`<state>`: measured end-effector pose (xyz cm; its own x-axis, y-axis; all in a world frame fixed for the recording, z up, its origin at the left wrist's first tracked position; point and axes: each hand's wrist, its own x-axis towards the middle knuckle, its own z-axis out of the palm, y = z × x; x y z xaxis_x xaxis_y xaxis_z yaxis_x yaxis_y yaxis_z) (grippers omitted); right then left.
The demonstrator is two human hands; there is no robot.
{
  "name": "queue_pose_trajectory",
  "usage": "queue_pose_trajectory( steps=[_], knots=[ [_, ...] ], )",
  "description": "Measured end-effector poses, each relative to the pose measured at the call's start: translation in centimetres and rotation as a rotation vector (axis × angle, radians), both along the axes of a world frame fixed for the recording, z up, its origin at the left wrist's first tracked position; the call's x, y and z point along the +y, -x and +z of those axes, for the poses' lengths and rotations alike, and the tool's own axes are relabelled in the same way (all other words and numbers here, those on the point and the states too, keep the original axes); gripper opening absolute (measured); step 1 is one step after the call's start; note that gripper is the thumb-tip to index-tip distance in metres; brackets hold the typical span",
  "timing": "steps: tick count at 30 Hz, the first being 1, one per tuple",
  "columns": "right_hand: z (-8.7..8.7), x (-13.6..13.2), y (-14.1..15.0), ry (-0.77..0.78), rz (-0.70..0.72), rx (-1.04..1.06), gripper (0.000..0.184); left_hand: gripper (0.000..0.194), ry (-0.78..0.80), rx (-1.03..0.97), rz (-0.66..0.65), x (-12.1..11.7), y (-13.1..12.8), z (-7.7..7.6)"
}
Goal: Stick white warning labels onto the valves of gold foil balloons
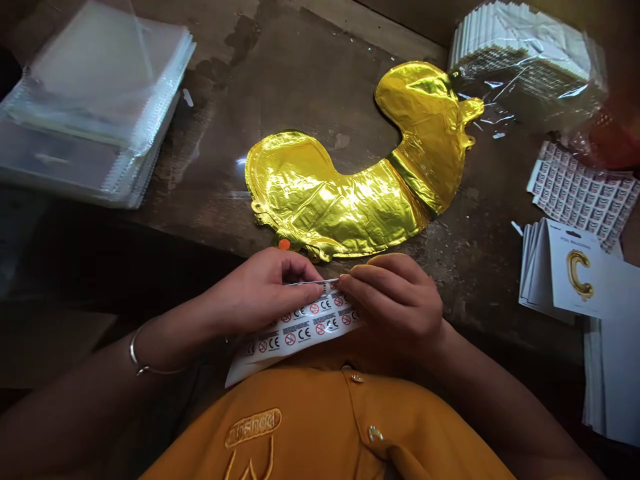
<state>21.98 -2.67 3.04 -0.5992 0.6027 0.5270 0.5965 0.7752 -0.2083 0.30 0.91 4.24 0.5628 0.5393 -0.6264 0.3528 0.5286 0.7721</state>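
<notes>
My left hand (275, 288) pinches the top edge of a white sticker sheet (305, 328) printed with CE marks and red warning signs. At the same edge, the fingers of my right hand (397, 293) close on the sheet's upper right corner. Both thumbs and fingertips nearly meet there, so whether a single sticker is lifted is hard to see. The sheet tilts down toward my lap. Just beyond my hands a flat gold foil balloon (345, 207), curved like a C, lies on the wooden table. A small orange dot (284, 245) shows at its lower edge.
Clear plastic sleeves (100, 100) are stacked at the left of the table (220, 87). On the right are a wrapped bundle of white cards (530, 53), a sheet of small labels (583, 190) and printed balloon cards (575, 267) showing a gold C.
</notes>
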Motion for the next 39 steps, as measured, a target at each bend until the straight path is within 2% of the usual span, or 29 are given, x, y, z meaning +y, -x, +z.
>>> queue_pose_trajectory(
  steps=[4,10,12,14,17,18,20,23,26,29,33,36,39],
  knots=[
    [0.1,0.3,-0.1,-0.056,0.068,-0.054,0.014,0.022,0.037,-0.041,0.017,0.1,0.1,-0.1],
    [0.6,0.1,0.4,0.104,0.07,-0.054,0.011,0.022,-0.066,-0.008,-0.041,0.2,0.2,-0.7],
    [1.4,0.3,0.6,0.241,-0.004,0.045,0.008,0.02,-0.273,0.042,-0.095,0.0,0.6,-0.6],
    [2.4,1.0,0.6,0.365,-0.159,0.182,0.007,0.018,-0.673,0.139,-0.159,-0.2,1.2,-0.3],
    [3.0,3.3,1.1,0.465,-0.428,0.417,0.004,0.019,-1.291,0.337,-0.218,-0.4,2.6,-0.2],
    [2.9,4.1,1.5,0.495,-0.475,0.481,0.003,0.018,-1.417,0.388,-0.226,-0.3,3.1,-0.4],
    [2.1,5.8,2.9,0.574,-0.486,0.526,0.005,0.016,-1.535,0.431,-0.257,0.0,4.0,-1.1],
    [0.2,7.3,5.1,0.641,-0.464,0.433,0.008,0.017,-1.519,0.395,-0.348,0.6,4.8,-2.7],
    [-0.9,7.6,5.9,0.62,-0.497,0.337,0.009,0.018,-1.486,0.367,-0.376,0.7,5.2,-3.7],
    [-0.8,7.5,5.3,0.587,-0.509,0.305,0.008,0.019,-1.49,0.36,-0.343,0.3,5.5,-3.8],
    [-0.2,7.0,5.3,0.639,-0.483,0.342,0.007,0.02,-1.488,0.321,-0.351,0.0,5.7,-3.8],
    [-0.7,6.5,6.3,0.644,-0.436,0.268,0.006,0.021,-1.473,0.302,-0.371,0.0,5.6,-4.0],
    [-1.6,6.2,7.0,0.619,-0.469,0.231,0.007,0.023,-1.472,0.28,-0.366,0.1,5.4,-4.0]
  ],
)
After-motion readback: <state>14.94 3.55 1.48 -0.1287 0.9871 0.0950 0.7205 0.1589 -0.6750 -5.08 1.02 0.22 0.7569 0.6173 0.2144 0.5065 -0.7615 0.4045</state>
